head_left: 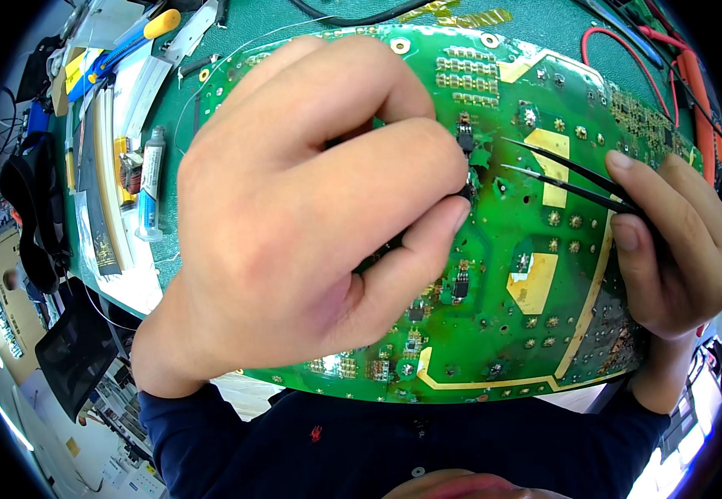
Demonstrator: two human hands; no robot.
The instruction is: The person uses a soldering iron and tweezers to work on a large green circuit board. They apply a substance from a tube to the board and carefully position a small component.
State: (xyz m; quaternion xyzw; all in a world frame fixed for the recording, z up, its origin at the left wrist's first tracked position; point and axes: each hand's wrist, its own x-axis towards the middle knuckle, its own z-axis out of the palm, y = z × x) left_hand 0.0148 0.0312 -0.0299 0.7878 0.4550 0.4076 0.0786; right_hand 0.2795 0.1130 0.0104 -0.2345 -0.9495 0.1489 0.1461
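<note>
A large green circuit board lies beneath both hands. My left hand is closed above its left half, fingers curled and thumb against the index finger; anything in that pinch is hidden. My right hand grips black tweezers between thumb and fingers. The tweezers point left, their two tips apart with a gap between them. Close to those tips is a damaged spot with ragged green flakes, beside a small black component. The left fingertips are just left of this spot.
The board rests on a green mat. At left are a labelled syringe tube, a yellow-and-blue-handled tool and papers. Red cables run along the right, and amber tape pieces lie at the back.
</note>
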